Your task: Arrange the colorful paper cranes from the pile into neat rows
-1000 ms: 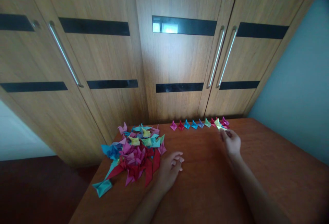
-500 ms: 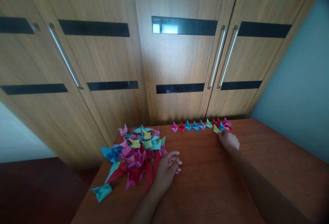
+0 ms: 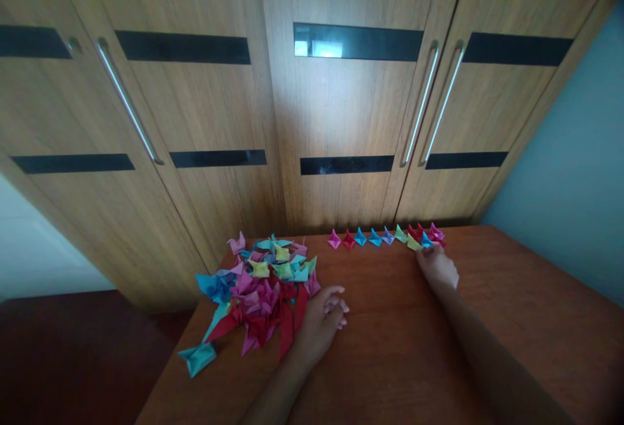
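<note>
My right hand point(image 3: 437, 270) is at the far right of the table, its fingertips pinched at the edge of a yellow origami paper crane point(image 3: 413, 244). Just beside those fingers are a blue paper crane point(image 3: 426, 240) and a cluster of red and pink ones point(image 3: 437, 232). Leftward from there runs a row of small folded cranes, among them a purple one point(image 3: 388, 236) and a pink one point(image 3: 334, 239). My left hand point(image 3: 322, 321) rests beside a heap of colourful paper cranes point(image 3: 260, 298), fingers loosely curled and apart, with nothing in them.
A brown wooden table point(image 3: 380, 347) carries everything. A wooden wardrobe point(image 3: 341, 106) with long metal handles stands right behind its far edge. One teal folded piece point(image 3: 197, 359) lies near the left edge. A blue-grey wall point(image 3: 575, 171) rises on the right.
The view has shifted slightly, so everything appears a little further right. Both hands keep about the same places, the right one still at the yellow crane.
</note>
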{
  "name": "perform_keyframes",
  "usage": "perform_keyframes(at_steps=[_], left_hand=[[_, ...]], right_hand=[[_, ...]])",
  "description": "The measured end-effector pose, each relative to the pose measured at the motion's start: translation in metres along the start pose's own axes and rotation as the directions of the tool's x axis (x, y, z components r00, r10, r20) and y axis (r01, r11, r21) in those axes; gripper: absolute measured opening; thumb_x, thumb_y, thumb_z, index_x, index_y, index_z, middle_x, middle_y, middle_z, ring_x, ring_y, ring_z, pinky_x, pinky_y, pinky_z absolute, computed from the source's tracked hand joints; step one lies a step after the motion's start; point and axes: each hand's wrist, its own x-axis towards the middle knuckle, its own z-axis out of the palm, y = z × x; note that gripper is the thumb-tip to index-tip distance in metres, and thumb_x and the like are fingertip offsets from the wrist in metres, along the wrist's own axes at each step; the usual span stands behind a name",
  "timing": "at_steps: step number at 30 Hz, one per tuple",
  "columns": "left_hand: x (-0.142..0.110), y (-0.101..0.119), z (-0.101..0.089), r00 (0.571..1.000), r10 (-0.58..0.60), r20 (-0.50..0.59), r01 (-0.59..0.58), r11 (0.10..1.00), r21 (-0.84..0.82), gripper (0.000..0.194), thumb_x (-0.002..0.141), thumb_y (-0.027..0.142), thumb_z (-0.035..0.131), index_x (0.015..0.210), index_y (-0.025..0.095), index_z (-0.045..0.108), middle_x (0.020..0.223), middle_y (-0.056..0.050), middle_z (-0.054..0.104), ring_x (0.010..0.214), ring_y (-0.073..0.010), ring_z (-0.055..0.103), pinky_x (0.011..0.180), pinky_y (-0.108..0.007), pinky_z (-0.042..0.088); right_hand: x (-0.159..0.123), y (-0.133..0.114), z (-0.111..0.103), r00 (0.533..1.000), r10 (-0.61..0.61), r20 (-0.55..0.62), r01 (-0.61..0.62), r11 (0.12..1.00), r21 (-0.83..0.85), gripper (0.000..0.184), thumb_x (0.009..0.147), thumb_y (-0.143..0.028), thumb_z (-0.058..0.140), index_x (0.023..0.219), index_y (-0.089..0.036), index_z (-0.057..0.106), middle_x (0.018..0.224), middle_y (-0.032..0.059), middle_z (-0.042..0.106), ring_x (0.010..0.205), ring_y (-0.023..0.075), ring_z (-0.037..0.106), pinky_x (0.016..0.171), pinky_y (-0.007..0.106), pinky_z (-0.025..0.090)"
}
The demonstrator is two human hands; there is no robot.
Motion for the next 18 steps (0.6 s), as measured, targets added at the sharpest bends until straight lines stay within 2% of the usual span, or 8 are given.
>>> perform_keyframes(at_steps=[2, 5, 8, 11, 13, 15, 18], left_hand=[[0.000, -0.002, 0.001, 1.000, 0.003, 0.007, -0.003, 0.999, 0.033, 0.029, 0.080, 0.020, 0.046, 0.107, 0.016, 0.052, 0.083, -0.003, 0.063, 0.059, -0.0103, 0.058, 0.053, -0.022, 0.047], [-0.001, 0.000, 0.002, 1.000, 0.026, 0.017, -0.028, 0.994, 0.110, 0.029, 0.080, 0.020, 0.044, 0.108, 0.017, 0.053, 0.086, -0.004, 0.064, 0.062, -0.0114, 0.060, 0.055, -0.023, 0.048], [-0.007, 0.015, -0.002, 0.995, 0.104, 0.001, -0.099, 0.946, 0.308, 0.029, 0.080, 0.018, 0.044, 0.107, 0.017, 0.055, 0.085, -0.004, 0.065, 0.068, -0.0135, 0.061, 0.062, -0.025, 0.050], [-0.023, 0.040, -0.020, 0.979, 0.200, -0.038, -0.135, 0.778, 0.613, 0.029, 0.083, 0.024, 0.047, 0.109, 0.021, 0.058, 0.089, -0.004, 0.066, 0.079, -0.0171, 0.063, 0.074, -0.030, 0.049], [-0.038, 0.055, -0.040, 0.969, 0.236, -0.080, -0.086, 0.619, 0.781, 0.030, 0.085, 0.027, 0.046, 0.111, 0.023, 0.058, 0.105, -0.006, 0.064, 0.094, -0.0202, 0.061, 0.082, -0.032, 0.048], [-0.056, 0.065, -0.061, 0.953, 0.252, -0.169, 0.031, 0.474, 0.880, 0.030, 0.086, 0.031, 0.043, 0.112, 0.024, 0.057, 0.116, -0.006, 0.060, 0.104, -0.0224, 0.059, 0.084, -0.033, 0.047], [-0.082, 0.067, -0.085, 0.926, 0.208, -0.314, 0.242, 0.311, 0.919, 0.034, 0.086, 0.042, 0.043, 0.111, 0.022, 0.056, 0.115, -0.009, 0.062, 0.097, -0.0245, 0.062, 0.077, -0.032, 0.049]], right_hand=[[-0.008, 0.001, 0.004, 0.999, -0.025, -0.032, 0.026, 0.999, 0.031, 0.044, 0.083, -0.055, 0.039, 0.104, -0.021, 0.057, 0.089, 0.0133, 0.066, 0.083, 0.0281, 0.063, 0.067, 0.034, 0.045], [-0.020, 0.004, 0.009, 0.990, -0.128, -0.065, 0.133, 0.988, 0.076, 0.036, 0.085, -0.052, 0.040, 0.094, -0.022, 0.058, 0.084, 0.0094, 0.067, 0.079, 0.0248, 0.063, 0.062, 0.028, 0.040], [-0.026, 0.006, 0.009, 0.979, -0.193, -0.057, 0.198, 0.976, 0.090, 0.032, 0.084, -0.050, 0.042, 0.086, -0.022, 0.057, 0.078, 0.0065, 0.066, 0.076, 0.0233, 0.062, 0.057, 0.026, 0.035], [-0.024, 0.007, 0.008, 0.977, -0.207, -0.049, 0.212, 0.971, 0.107, 0.029, 0.084, -0.048, 0.044, 0.082, -0.022, 0.057, 0.075, 0.0053, 0.066, 0.075, 0.0223, 0.062, 0.055, 0.024, 0.033], [-0.022, 0.008, 0.008, 0.975, -0.215, -0.051, 0.220, 0.968, 0.120, 0.028, 0.083, -0.047, 0.045, 0.081, -0.022, 0.056, 0.075, 0.0048, 0.066, 0.074, 0.0216, 0.062, 0.055, 0.024, 0.032], [-0.021, 0.010, 0.009, 0.974, -0.221, -0.056, 0.226, 0.965, 0.134, 0.027, 0.083, -0.047, 0.045, 0.081, -0.023, 0.056, 0.076, 0.0044, 0.066, 0.074, 0.0211, 0.061, 0.055, 0.023, 0.032], [-0.019, 0.013, 0.012, 0.971, -0.229, -0.067, 0.237, 0.956, 0.171, 0.026, 0.082, -0.047, 0.046, 0.080, -0.023, 0.056, 0.076, 0.0037, 0.066, 0.073, 0.0204, 0.061, 0.055, 0.023, 0.033]])
